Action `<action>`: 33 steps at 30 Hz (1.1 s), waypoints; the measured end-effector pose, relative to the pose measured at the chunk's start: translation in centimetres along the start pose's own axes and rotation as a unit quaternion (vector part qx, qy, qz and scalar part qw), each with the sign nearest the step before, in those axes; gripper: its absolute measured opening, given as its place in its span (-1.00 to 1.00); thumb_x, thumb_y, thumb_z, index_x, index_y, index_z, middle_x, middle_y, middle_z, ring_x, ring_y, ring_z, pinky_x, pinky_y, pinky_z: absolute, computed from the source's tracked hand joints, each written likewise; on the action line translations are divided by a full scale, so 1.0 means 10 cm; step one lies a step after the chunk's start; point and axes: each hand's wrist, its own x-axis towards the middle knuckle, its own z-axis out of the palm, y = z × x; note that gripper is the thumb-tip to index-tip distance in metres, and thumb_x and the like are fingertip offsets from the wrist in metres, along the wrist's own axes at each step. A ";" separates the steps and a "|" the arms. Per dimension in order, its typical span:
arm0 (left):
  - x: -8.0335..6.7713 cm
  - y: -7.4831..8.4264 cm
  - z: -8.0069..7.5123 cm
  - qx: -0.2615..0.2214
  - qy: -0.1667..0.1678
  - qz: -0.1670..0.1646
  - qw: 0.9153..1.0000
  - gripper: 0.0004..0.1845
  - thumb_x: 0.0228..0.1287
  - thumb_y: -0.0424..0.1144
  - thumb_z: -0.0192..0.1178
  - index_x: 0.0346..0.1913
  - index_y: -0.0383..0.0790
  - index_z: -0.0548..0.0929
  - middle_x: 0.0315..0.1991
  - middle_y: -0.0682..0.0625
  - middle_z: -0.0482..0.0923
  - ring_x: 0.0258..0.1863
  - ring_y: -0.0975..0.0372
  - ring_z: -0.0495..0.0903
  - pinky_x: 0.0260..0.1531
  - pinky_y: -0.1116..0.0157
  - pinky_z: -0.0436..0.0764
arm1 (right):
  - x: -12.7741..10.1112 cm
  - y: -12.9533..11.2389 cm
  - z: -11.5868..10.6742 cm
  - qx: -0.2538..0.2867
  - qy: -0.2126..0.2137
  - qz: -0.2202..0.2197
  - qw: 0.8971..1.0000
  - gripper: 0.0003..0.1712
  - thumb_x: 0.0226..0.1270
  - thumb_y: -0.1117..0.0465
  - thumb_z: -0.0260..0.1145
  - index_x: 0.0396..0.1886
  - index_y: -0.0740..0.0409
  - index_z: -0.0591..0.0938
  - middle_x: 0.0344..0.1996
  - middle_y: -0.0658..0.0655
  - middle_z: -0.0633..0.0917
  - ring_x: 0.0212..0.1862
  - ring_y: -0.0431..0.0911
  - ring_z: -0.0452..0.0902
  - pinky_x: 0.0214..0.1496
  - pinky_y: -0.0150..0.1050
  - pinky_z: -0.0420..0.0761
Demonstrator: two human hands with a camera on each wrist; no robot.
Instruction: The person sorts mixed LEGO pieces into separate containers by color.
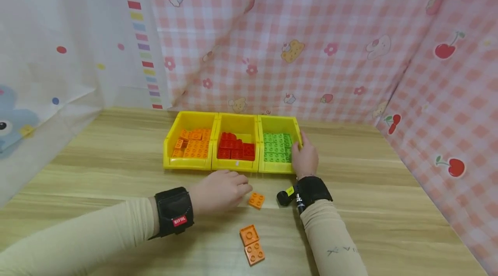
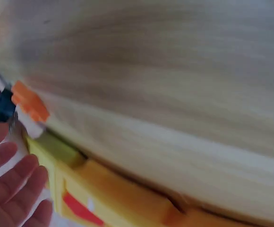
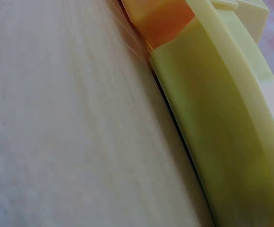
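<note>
Three joined yellow storage bins stand on the table, holding orange bricks, red bricks and green bricks from left to right. My right hand grips the right side wall of the green bricks' bin, thumb toward the inside; the right wrist view shows the bins but no fingers. Before the middle bin hovers my left hand, its loosely bent fingers holding nothing. Just right of its fingertips lies a loose orange brick, studs up.
Nearer me, an orange brick with its hollow side up touches a studs-up orange brick. Both wrists wear black straps; a small black camera sticks out beside the right one. Patterned cloth hangs behind the bins.
</note>
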 end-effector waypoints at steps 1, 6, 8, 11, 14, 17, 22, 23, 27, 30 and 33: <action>0.04 0.03 0.05 0.000 -0.004 0.003 1.000 -0.79 0.18 -0.18 0.22 -0.13 -0.11 0.64 -0.23 0.08 0.58 -0.25 0.25 0.55 -0.23 0.32 0.53 | 0.00 0.00 0.00 0.000 -0.001 0.001 1.000 -0.46 0.38 0.21 0.05 0.35 0.12 0.33 0.01 0.30 0.58 -0.34 0.05 0.42 -0.15 -0.08 0.43; 0.17 0.13 0.19 0.003 -0.038 0.000 0.999 -0.78 0.19 -0.14 0.21 -0.11 -0.07 0.62 -0.25 0.09 0.57 -0.25 0.26 0.56 -0.23 0.32 0.53 | -0.02 -0.02 0.01 0.007 -0.007 0.011 1.000 -0.46 0.39 0.21 0.05 0.36 0.11 0.32 0.04 0.28 0.57 -0.33 0.04 0.42 -0.19 -0.12 0.39; 0.20 0.16 0.20 0.010 -0.040 -0.002 0.999 -0.77 0.19 -0.15 0.20 -0.10 -0.07 0.61 -0.26 0.09 0.57 -0.27 0.27 0.57 -0.24 0.33 0.54 | -0.02 -0.03 0.01 0.007 -0.008 0.011 1.000 -0.46 0.39 0.21 0.05 0.36 0.10 0.32 0.06 0.27 0.56 -0.34 0.04 0.42 -0.22 -0.14 0.39; 0.24 0.18 0.19 0.014 -0.040 -0.001 0.999 -0.77 0.17 -0.15 0.21 -0.09 -0.04 0.61 -0.25 0.11 0.58 -0.27 0.29 0.57 -0.26 0.36 0.53 | -0.02 -0.04 0.01 0.006 -0.004 0.007 1.000 -0.46 0.38 0.21 0.05 0.36 0.10 0.32 0.03 0.26 0.57 -0.38 0.03 0.41 -0.27 -0.16 0.37; 0.27 0.19 0.19 0.012 -0.048 0.013 0.999 -0.80 0.18 -0.17 0.21 -0.12 -0.03 0.60 -0.26 0.13 0.57 -0.29 0.31 0.55 -0.30 0.40 0.52 | -0.02 -0.03 0.01 0.005 0.003 0.004 1.000 -0.46 0.38 0.20 0.06 0.36 0.08 0.33 -0.03 0.27 0.60 -0.42 0.03 0.39 -0.32 -0.16 0.36; 0.25 0.18 0.17 -0.001 -0.054 0.031 0.998 -0.81 0.20 -0.18 0.20 -0.12 -0.05 0.60 -0.28 0.13 0.56 -0.29 0.32 0.53 -0.29 0.41 0.51 | -0.03 -0.02 0.02 0.000 0.006 0.002 1.000 -0.46 0.38 0.21 0.06 0.35 0.09 0.34 -0.05 0.28 0.61 -0.41 0.03 0.38 -0.28 -0.14 0.38; 0.02 -0.04 0.02 -0.060 -0.020 0.001 0.998 -0.70 0.22 -0.15 0.23 0.00 -0.14 0.57 -0.18 0.07 0.56 -0.21 0.28 0.53 -0.18 0.34 0.53 | -0.05 -0.02 0.04 0.002 -0.005 0.011 1.000 -0.46 0.39 0.21 0.05 0.36 0.09 0.32 0.01 0.27 0.58 -0.31 0.04 0.42 -0.18 -0.09 0.42; -0.05 -0.13 -0.02 -0.070 -0.003 -0.015 0.997 -0.67 0.21 -0.17 0.25 0.02 -0.17 0.57 -0.15 0.05 0.55 -0.18 0.25 0.54 -0.15 0.31 0.53 | -0.05 -0.03 0.04 0.003 -0.007 0.013 1.000 -0.46 0.40 0.21 0.05 0.36 0.09 0.32 0.03 0.26 0.57 -0.30 0.04 0.43 -0.17 -0.09 0.42; -0.25 -0.57 -0.16 -0.089 0.061 -0.123 0.986 -0.55 0.11 -0.28 0.33 0.09 -0.27 0.53 -0.12 -0.06 0.56 -0.18 0.15 0.55 -0.14 0.22 0.55 | -0.03 -0.03 0.04 -0.004 -0.004 0.008 1.000 -0.46 0.40 0.20 0.04 0.36 0.09 0.31 -0.02 0.27 0.59 -0.33 0.05 0.44 -0.22 -0.11 0.42; -0.33 -0.95 -0.17 -0.093 0.069 -0.221 0.968 -0.55 0.12 -0.33 0.31 0.09 -0.35 0.50 -0.17 -0.15 0.55 -0.22 0.07 0.55 -0.17 0.15 0.55 | -0.02 -0.01 0.02 -0.016 0.002 -0.007 1.000 -0.46 0.39 0.21 0.05 0.36 0.11 0.32 0.01 0.27 0.59 -0.25 0.07 0.49 -0.15 -0.07 0.46; -0.36 -1.27 -0.06 -0.081 0.048 -0.291 0.952 -0.63 0.18 -0.37 0.24 0.06 -0.37 0.50 -0.19 -0.20 0.55 -0.23 0.01 0.55 -0.19 0.09 0.55 | -0.03 -0.01 0.01 -0.034 -0.003 -0.028 0.999 -0.47 0.40 0.25 0.05 0.36 0.16 0.31 0.16 0.25 0.49 0.05 0.10 0.47 0.11 -0.02 0.41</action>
